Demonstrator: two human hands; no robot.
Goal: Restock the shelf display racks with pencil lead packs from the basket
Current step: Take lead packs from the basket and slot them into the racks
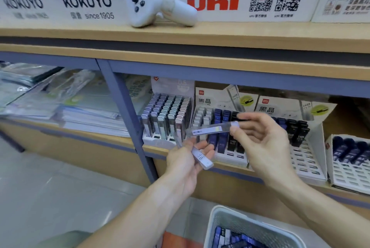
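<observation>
Left hand point(187, 159) holds "HB" pack point(202, 159); right hand point(260, 139) pinches barcoded pack point(212, 130).

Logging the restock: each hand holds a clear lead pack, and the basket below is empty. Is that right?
Not quite. The head view shows the basket holds blue and dark packs. The rest stands: the left hand and the right hand each hold a clear lead pack.
</observation>
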